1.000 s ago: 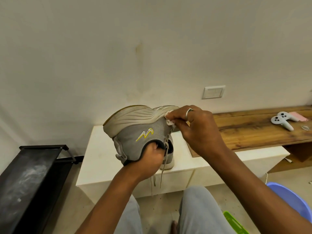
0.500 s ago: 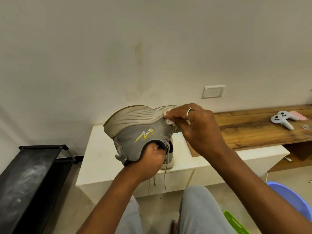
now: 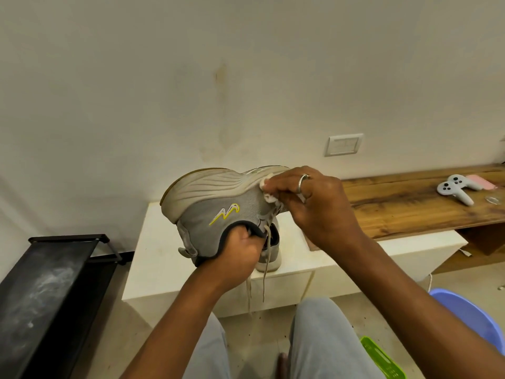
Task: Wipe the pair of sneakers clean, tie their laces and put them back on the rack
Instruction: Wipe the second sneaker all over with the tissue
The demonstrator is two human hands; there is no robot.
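A grey sneaker (image 3: 218,203) with a yellow zigzag logo is held up sole-upward in front of me. My left hand (image 3: 240,247) grips it by the collar, fingers inside the opening. Its untied laces (image 3: 263,269) hang down. My right hand (image 3: 314,203), with a ring on one finger, pinches a small white wipe (image 3: 267,187) and presses it to the shoe's side near the sole edge. The second sneaker (image 3: 273,258) stands on the white cabinet (image 3: 153,258), mostly hidden behind the first. The black shoe rack (image 3: 49,291) is at the lower left.
A wooden bench top (image 3: 410,203) at the right carries a white game controller (image 3: 455,191) and a pink item (image 3: 482,181). A blue plastic tub (image 3: 470,315) and a green basket (image 3: 381,359) sit on the floor at the lower right. My knees (image 3: 314,337) are below.
The right hand with the wipe has shifted slightly along the sole edge. The sneaker and the left hand have barely moved.
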